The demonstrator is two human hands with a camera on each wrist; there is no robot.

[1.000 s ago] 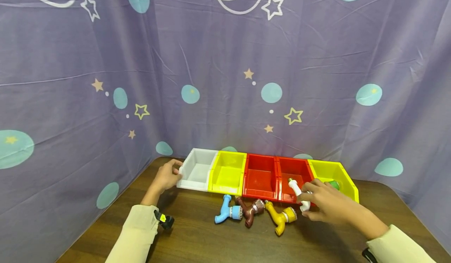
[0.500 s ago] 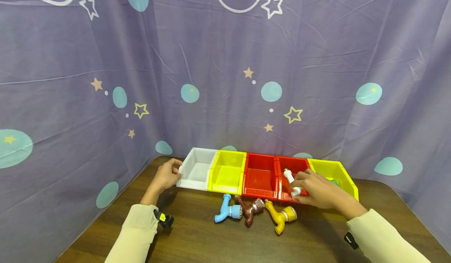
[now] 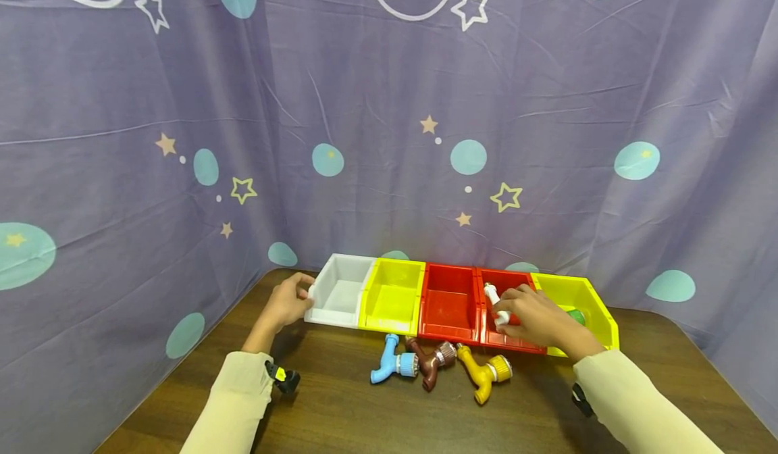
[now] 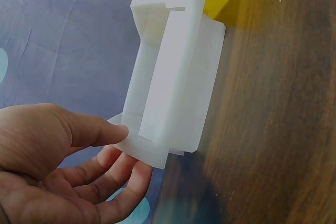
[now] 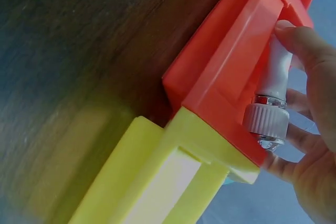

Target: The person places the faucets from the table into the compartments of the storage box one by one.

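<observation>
My right hand (image 3: pixel 537 315) pinches a white tap (image 5: pixel 275 74) between thumb and fingers, at the opening of the right-hand red bin (image 3: pixel 509 341). In the right wrist view the tap's ribbed knob (image 5: pixel 266 120) hangs over the bin's front wall. At the left end of the row, my left hand (image 3: pixel 286 303) holds the side rim of the white bin (image 4: pixel 181 77), thumb above and fingers below. On the table in front of the bins lie a blue tap (image 3: pixel 389 363), a brown tap (image 3: pixel 430 365) and a yellow tap (image 3: pixel 484 374).
A yellow bin (image 3: pixel 419 273) and another red bin (image 3: pixel 450 334) stand mid-row. The right-end yellow bin (image 3: pixel 603 319) has a green item (image 3: pixel 576 316) inside, partly hidden by my hand. A patterned curtain (image 3: pixel 377 204) hangs behind the wooden table (image 3: pixel 340 407).
My right hand has carried the white tap left and away from me, from the front of the right-hand red bin into its opening. My left hand has stayed on the white bin.
</observation>
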